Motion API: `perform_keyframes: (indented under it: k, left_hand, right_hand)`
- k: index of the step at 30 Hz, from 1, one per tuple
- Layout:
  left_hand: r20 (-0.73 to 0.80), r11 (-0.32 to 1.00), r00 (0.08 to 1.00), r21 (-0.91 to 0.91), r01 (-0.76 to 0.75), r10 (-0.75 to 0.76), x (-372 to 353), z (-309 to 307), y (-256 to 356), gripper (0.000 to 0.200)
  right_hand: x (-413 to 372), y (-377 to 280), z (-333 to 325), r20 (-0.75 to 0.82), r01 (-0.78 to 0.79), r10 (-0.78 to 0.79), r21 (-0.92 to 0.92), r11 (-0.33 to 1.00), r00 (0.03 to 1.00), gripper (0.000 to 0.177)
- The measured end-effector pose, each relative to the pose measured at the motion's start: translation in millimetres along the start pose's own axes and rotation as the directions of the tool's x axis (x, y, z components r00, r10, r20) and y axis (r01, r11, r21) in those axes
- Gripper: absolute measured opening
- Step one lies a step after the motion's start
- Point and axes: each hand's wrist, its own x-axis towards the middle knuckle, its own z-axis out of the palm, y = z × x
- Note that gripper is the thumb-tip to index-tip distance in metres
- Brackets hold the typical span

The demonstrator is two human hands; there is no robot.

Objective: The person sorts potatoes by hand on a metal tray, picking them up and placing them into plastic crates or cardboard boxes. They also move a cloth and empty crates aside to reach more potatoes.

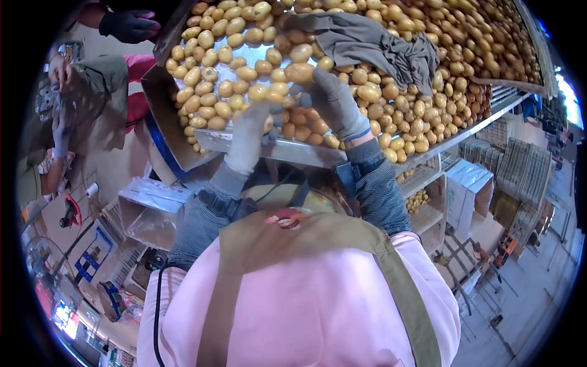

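Note:
Yellow-brown potatoes [244, 73] lie spread over a metal-edged sorting table [281, 151]. My right hand [336, 104], in a grey glove, reaches over the front edge with its fingers curled against a larger potato [299, 73]. My left hand [249, 136], in a pale glove, is just left of it above the same edge. Its fingers are smeared by motion, so whether they hold anything cannot be made out. A crumpled grey cloth [373, 46] lies on the potatoes beyond my right hand.
A cardboard box [160, 110] stands at the table's left side. Another person's gloved hand [128, 26] is at the upper left, and a person in an apron [101, 101] is below it. An open box [153, 211] sits low left; crates [523, 162] are stacked right.

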Motion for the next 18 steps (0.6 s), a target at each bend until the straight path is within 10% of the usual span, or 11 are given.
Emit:
perform_keyframes:
  k: [5, 7, 9, 12, 14, 15, 18]
  left_hand:
    - [-0.090, 0.973, 0.973, -0.107, 0.205, -0.214, 8.3, 29.0, 18.7, 0.043]
    - [-0.038, 0.996, 0.999, 0.087, -0.001, 0.004, 13.2, 29.4, -8.0, 0.047]
    - [0.085, 0.942, 0.971, 0.239, -0.237, 0.223, 7.3, 44.8, -20.5, 0.048]
    - [0.521, 0.560, 0.696, 0.421, -0.713, 0.495, -1.4, 69.0, -53.9, 0.052]
    - [0.571, 0.962, 0.819, 0.195, -0.192, 0.048, -33.3, 92.6, -27.5, 0.060]
    - [0.572, 0.984, 0.817, 0.173, -0.033, -0.073, -41.0, 96.8, -17.6, 0.065]
    - [0.540, 0.921, 0.833, 0.374, -0.109, -0.120, -25.2, 67.9, -14.8, 0.061]
  right_hand:
    - [-32.1, 19.1, -10.7, -0.206, -0.020, -0.004, -0.113, 0.993, 0.979, 0.030]
    - [-51.4, 39.4, -24.8, -0.240, -0.007, -0.043, -0.207, 0.978, 0.970, 0.044]
    - [-78.8, 51.1, -23.0, -0.353, -0.147, 0.165, 0.077, 0.986, 0.921, 0.045]
    - [-120.3, 62.5, -32.3, -0.268, 0.123, -0.254, -0.425, 0.897, 0.929, 0.044]
    - [-153.0, 72.3, -47.9, -0.415, 0.023, -0.214, -0.419, 0.908, 0.884, 0.044]
    - [-172.6, 54.5, -42.7, -0.513, -0.214, 0.271, 0.168, 0.962, 0.815, 0.036]
    - [-249.4, 65.5, -76.1, -0.645, -0.128, -0.091, -0.286, 0.950, 0.759, 0.023]
